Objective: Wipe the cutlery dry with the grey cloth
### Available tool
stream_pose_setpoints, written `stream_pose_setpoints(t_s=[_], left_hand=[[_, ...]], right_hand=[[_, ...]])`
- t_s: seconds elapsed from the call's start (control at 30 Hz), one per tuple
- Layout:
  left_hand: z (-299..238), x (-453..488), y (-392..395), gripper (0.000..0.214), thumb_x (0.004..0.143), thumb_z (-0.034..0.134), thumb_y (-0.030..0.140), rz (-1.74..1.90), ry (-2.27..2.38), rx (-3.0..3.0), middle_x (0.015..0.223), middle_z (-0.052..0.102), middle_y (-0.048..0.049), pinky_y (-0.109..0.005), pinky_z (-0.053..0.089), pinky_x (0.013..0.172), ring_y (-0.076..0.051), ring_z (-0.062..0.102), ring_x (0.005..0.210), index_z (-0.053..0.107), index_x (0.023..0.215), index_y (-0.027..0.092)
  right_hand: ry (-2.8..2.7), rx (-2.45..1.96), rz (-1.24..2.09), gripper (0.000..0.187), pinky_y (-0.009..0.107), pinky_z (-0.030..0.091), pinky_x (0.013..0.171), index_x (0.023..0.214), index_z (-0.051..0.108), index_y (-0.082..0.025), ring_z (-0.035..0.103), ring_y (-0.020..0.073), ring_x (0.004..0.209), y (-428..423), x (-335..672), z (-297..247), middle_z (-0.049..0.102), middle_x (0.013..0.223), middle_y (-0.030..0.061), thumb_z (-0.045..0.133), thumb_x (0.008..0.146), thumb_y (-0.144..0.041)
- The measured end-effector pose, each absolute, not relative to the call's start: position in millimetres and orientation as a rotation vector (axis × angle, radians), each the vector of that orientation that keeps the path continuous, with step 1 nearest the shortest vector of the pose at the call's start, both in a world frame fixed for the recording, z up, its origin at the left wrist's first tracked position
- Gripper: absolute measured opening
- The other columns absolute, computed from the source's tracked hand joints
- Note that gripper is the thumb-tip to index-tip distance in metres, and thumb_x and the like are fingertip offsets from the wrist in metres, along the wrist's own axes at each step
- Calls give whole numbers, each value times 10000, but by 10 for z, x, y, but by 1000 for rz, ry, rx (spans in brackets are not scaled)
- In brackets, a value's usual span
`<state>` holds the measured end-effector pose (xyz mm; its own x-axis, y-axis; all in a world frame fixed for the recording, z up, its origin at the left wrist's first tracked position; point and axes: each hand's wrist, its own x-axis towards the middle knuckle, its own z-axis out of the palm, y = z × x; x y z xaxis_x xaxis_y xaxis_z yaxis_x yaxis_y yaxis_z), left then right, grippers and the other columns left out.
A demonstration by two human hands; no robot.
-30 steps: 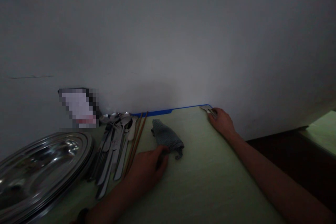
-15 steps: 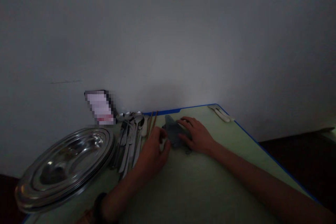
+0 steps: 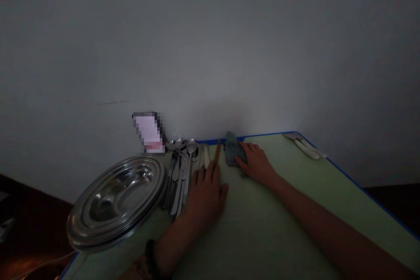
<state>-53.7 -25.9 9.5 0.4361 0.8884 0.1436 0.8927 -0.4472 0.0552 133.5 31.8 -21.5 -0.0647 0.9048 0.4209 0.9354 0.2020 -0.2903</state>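
Steel dishes (image 3: 134, 197) stacked; left hand (image 3: 204, 196) splayed over chopsticks (image 3: 218, 151), right hand (image 3: 258, 164) touching cloth (image 3: 233, 151), grip unclear.

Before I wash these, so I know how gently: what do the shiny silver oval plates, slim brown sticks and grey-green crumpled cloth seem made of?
Shiny silver oval plates: likely polished stainless steel; mirror-like highlights.
Slim brown sticks: probably wood or bamboo; warm colour, little shine.
Grey-green crumpled cloth: matte textile, by its limp shape; fibre unclear.

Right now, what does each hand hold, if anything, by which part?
Right hand touches the folded grey cloth, right side; grip cannot be told. Left hand spreads over thin brown chopsticks; no grip visible.
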Motion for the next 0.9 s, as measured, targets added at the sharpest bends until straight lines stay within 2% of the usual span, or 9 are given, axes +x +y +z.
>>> stream_pose_setpoints(t_s=[0.13,0.27,0.4,0.57,0.7,0.8,0.9], left_hand=[[162,-600,-167,487,880,361,377,-270,-1634,-2568,1364,353,-161,-468,286,966,-330,337,1218,339,1309,147],[209,-645,-48,357,900,327,331,-198,-1639,-2514,1106,555,-148,-455,346,878,-319,452,1072,503,1145,140],[249,-582,-44,280,886,357,295,-130,-1591,-2456,992,579,-142,-427,382,807,-302,503,964,557,1008,143],[236,-535,-75,264,867,366,211,-33,-1621,-2437,916,620,-114,-389,431,735,-277,564,875,523,1074,164],[247,-562,-40,274,860,352,180,5,-1744,-2390,888,639,-127,-391,460,666,-293,601,828,511,1081,145],[307,-574,-31,279,883,303,190,0,-1807,-2369,894,637,-142,-386,474,607,-306,616,809,502,1067,128],[377,-538,-75,279,903,291,243,-150,-1882,-2464,1010,615,-140,-387,482,613,-294,625,817,458,1108,155]], right_hand=[[-2002,-1688,-43,510,384,350,849,1247,410,-132,453,268,1022,326,1338,-203,535,1136,133,380,825,-417],[-2001,-1710,-38,507,380,351,841,1247,412,-133,453,265,1034,327,1329,-181,536,1139,138,389,823,-411],[-2038,-1682,-69,506,395,343,854,1264,406,-152,436,267,1063,297,1315,-181,540,1165,128,388,827,-407],[-2117,-1600,-66,497,391,356,856,1269,404,-159,449,253,1031,323,1247,-191,539,1156,116,383,837,-406],[-1907,-1672,-123,456,363,383,833,1214,438,-126,460,250,1017,423,1168,-165,484,1164,151,439,819,-355],[-1857,-1659,-234,357,394,373,835,1118,507,-162,448,269,1021,458,1143,-145,482,1146,145,451,817,-345],[-1922,-1664,-186,351,413,380,805,992,570,-182,477,276,960,436,1150,-159,539,1020,130,453,800,-452]])
